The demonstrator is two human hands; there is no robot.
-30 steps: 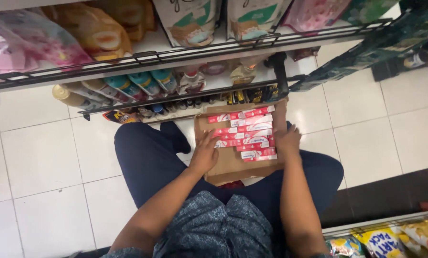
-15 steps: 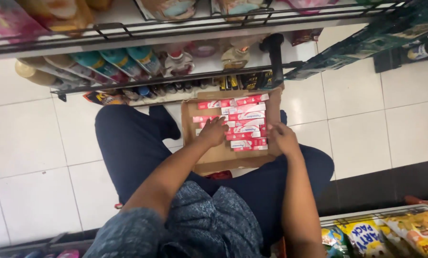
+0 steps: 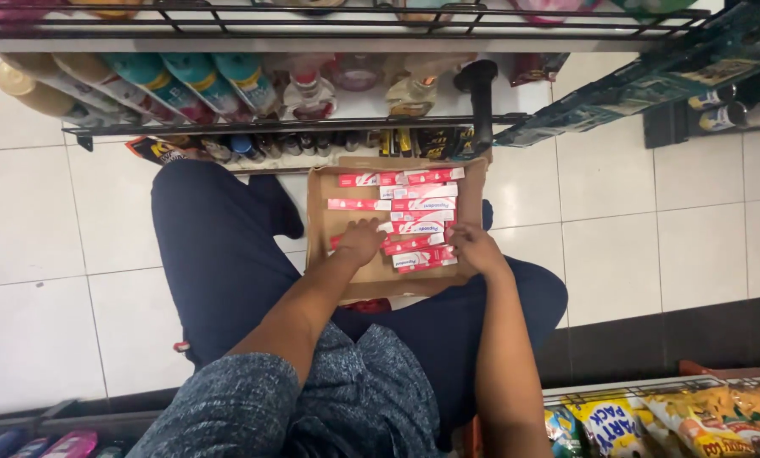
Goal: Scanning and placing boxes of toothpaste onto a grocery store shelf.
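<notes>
Crouched on a tiled floor, I hold an open cardboard box point(image 3: 329, 254) on my knees. Red and white cartons point(image 3: 414, 216) lie stacked inside, long axes running left to right. My left hand point(image 3: 360, 242) rests palm down on the cartons at the near left, fingers curled; I cannot tell if it grips one. My right hand point(image 3: 475, 248) touches the near right ends, loosely open. Bare box floor lies left; wire shelves point(image 3: 295, 125) stand just beyond.

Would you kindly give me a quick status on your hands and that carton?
Left hand and right hand both on red-and-white boxes. Boxes stacked in open cardboard carton. Nothing over the carton.
</notes>
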